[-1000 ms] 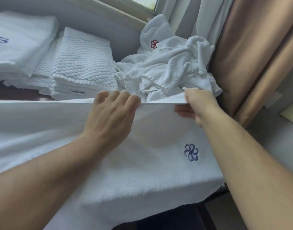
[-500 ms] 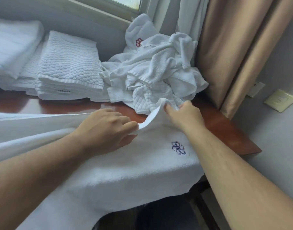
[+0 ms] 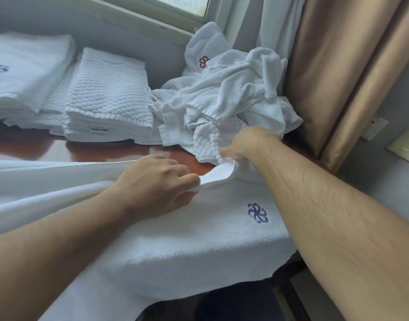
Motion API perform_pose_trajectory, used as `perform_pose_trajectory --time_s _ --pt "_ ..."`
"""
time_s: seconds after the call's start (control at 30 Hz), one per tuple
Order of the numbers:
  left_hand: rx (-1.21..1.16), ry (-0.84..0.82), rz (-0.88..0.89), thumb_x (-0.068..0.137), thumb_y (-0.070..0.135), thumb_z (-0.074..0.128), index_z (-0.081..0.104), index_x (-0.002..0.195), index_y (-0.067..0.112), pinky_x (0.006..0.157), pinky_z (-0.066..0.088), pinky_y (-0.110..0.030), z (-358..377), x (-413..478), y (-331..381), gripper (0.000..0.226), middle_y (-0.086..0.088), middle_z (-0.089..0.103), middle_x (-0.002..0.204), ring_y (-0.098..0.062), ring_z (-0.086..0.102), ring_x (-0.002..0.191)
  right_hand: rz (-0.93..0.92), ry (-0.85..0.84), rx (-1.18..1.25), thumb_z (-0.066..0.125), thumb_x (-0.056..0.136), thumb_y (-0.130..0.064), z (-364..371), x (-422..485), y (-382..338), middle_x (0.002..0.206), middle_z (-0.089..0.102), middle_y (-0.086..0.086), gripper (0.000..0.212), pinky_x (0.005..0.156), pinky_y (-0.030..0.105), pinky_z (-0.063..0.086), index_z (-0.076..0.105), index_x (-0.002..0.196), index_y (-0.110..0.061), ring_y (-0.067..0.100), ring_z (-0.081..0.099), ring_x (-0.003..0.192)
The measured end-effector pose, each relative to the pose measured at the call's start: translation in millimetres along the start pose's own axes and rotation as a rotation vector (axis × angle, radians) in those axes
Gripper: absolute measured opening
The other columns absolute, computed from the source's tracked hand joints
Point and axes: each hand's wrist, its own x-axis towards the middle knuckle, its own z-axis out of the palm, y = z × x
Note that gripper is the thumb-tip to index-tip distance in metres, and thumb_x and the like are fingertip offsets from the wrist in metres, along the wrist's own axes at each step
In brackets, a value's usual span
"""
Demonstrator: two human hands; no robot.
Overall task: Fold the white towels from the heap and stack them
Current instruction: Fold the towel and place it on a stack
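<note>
A large white towel (image 3: 198,246) with a blue embroidered logo (image 3: 257,212) lies spread over the table's near edge and hangs down. My left hand (image 3: 157,184) pinches its far edge with curled fingers. My right hand (image 3: 242,144) grips the same edge at the far right corner, right beside the heap of crumpled white towels (image 3: 224,100). Between the hands the edge curls up slightly. Folded quilted towels (image 3: 108,98) are stacked at the back centre, and a stack of folded smooth towels (image 3: 27,70) sits at the back left.
The brown wooden table (image 3: 87,150) shows between the spread towel and the stacks. A window sill (image 3: 134,22) runs behind the stacks. Tan curtains (image 3: 338,66) hang at the right, with wall plates (image 3: 405,147) beyond. A dark object (image 3: 236,302) sits under the table edge.
Both hands have lowered the towel's far edge from in front of the heap down toward the table. The taut edge has gone slack between them, and the wooden surface has come into sight.
</note>
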Motion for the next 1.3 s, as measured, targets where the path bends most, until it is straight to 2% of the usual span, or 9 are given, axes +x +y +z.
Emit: perform_pose_trajectory --time_s 0.2,0.37,0.53,0.7,0.77,0.93,1.07,1.17,1.3 --pt "-0.012 0.006 -0.014 0.094 0.025 0.063 0.066 0.080 0.015 0.051 0.040 -0.032 -1 -2 0 0.017 -0.001 0.053 0.061 -0.029 0.054 0.054 -0.019 -0.160 -0.143 0.061 0.085 -0.033 -4 2 -3 0.090 0.068 0.004 0.031 0.066 0.034 0.053 0.063 0.101 -0.007 0.024 0.068 0.077" --pt "-0.015 0.008 -0.018 0.095 0.025 0.060 0.065 0.078 0.015 0.048 0.044 -0.034 -1 -2 1 0.020 0.000 0.052 0.060 -0.028 0.053 0.052 -0.077 -0.251 -0.046 0.058 0.093 -0.020 8 -2 14 0.069 0.064 0.007 0.021 0.072 0.032 0.053 0.062 0.076 -0.008 0.023 0.060 0.062" --pt "-0.011 0.023 -0.013 0.094 0.024 0.061 0.065 0.077 0.015 0.049 0.041 -0.031 -2 -1 2 0.020 0.000 0.050 0.059 -0.028 0.052 0.051 0.101 -0.191 0.728 0.040 0.095 -0.008 22 -7 39 0.063 0.064 0.015 0.023 0.043 0.020 0.043 0.058 0.081 -0.003 0.023 0.057 0.045" --pt "-0.015 0.043 -0.020 0.092 0.022 0.066 0.068 0.081 0.016 0.049 0.039 -0.031 -2 -1 1 0.012 -0.001 0.053 0.060 -0.029 0.053 0.051 0.098 0.004 1.920 0.045 0.087 -0.006 32 -19 67 0.058 0.060 0.007 0.010 0.053 0.030 0.054 0.055 0.087 -0.008 0.021 0.062 0.049" --pt "-0.007 0.036 -0.018 0.093 0.024 0.065 0.068 0.082 0.016 0.049 0.040 -0.031 -2 -2 1 0.014 -0.001 0.054 0.061 -0.030 0.054 0.052 0.027 0.020 2.142 0.043 0.080 -0.003 47 -32 78 0.070 0.064 0.010 0.014 0.060 0.032 0.056 0.056 0.084 -0.006 0.024 0.065 0.060" --pt "0.003 0.011 0.028 0.095 0.026 0.061 0.067 0.081 0.015 0.049 0.041 -0.031 -2 -1 1 0.019 -0.001 0.054 0.061 -0.029 0.054 0.052 0.287 0.161 1.993 0.047 0.064 0.000 113 -64 85 0.110 0.059 0.014 0.048 0.077 0.045 0.052 0.059 0.110 -0.007 0.031 0.059 0.093" --pt "0.022 -0.107 0.040 0.095 0.027 0.062 0.068 0.082 0.015 0.050 0.044 -0.032 -6 0 2 0.019 -0.001 0.056 0.063 -0.030 0.056 0.054 0.139 0.241 1.999 0.047 0.078 -0.001 131 -75 84 0.112 0.066 0.011 0.050 0.076 0.055 0.060 0.061 0.116 -0.030 0.029 0.067 0.095" --pt "0.068 -0.140 -0.083 0.096 0.027 0.057 0.067 0.083 0.020 0.048 0.040 -0.028 -12 14 5 0.018 0.002 0.060 0.066 -0.030 0.058 0.058 0.056 0.150 1.926 0.041 0.091 0.006 129 -67 86 0.110 0.067 0.013 0.045 0.064 0.043 0.062 0.068 0.104 -0.028 0.025 0.067 0.091" --pt "0.073 -0.118 -0.378 0.092 0.030 0.057 0.066 0.083 0.024 0.057 0.033 -0.030 -17 22 31 0.014 0.003 0.064 0.073 -0.030 0.060 0.067 -0.064 0.123 1.965 0.047 0.097 0.006 132 -55 90 0.100 0.071 0.009 0.039 0.069 0.034 0.059 0.071 0.105 -0.023 0.020 0.068 0.089"
